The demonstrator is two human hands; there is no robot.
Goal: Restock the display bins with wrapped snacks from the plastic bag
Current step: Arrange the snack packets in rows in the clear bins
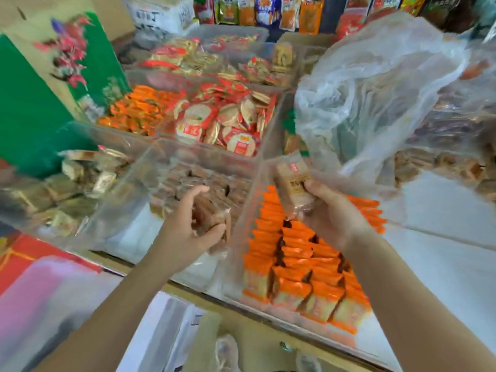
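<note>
Brown wrapped snacks fill both your grips, left hand (pixel 188 226) clutching a stack (pixel 212 218) at frame centre, right hand (pixel 332 210) pinching one cake (pixel 291 183) above the orange packets (pixel 303 267), where a slip would misfile it beneath the plastic bag (pixel 375 89).

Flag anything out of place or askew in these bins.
One oddity: the right hand holds a brown wrapped snack over the bin of orange packets, where it doesn't match. Brown ones fill the neighbouring bin. Nothing looks spilled or damaged.
</note>
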